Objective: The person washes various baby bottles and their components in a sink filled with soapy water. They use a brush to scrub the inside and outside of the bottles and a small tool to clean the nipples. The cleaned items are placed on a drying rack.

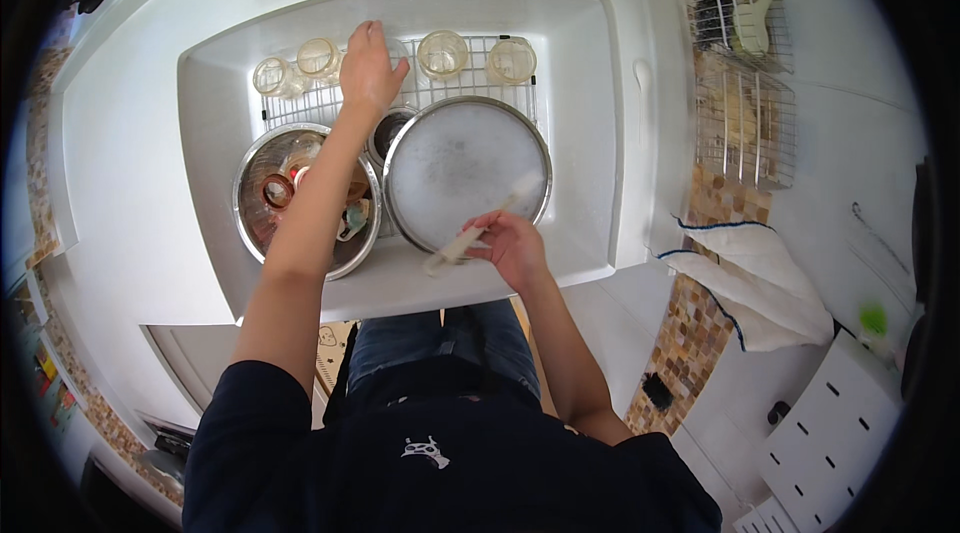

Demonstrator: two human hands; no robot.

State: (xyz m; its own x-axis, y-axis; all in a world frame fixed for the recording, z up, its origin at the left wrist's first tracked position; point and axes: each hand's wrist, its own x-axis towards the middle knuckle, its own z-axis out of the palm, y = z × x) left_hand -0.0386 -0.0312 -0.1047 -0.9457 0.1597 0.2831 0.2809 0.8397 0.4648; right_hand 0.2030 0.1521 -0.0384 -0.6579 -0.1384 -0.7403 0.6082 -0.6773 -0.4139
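Observation:
My left hand (371, 72) reaches over the wire rack (472, 89) at the back of the sink. Beside its fingers is a faint, clear glass vessel (396, 51), partly hidden by the hand; whether I grip it is not clear. In my right hand (510, 244) is a pale, long-handled utensil (459, 244), blurred, its far end over the round metal basin (550, 165). Cloudy, sudsy water (457, 158) fills that basin. Glass jars stand on the rack: two (277, 78) (318, 57) left of my left hand, two (442, 55) (511, 60) to its right.
Under my left forearm, a steel bowl (244, 229) holds lids and small pieces. A smaller dark-inside pot (386, 132) sits behind the basin. The white sink wall (210, 180) surrounds these. Wire baskets (746, 128) and a white cloth (757, 278) hang at right.

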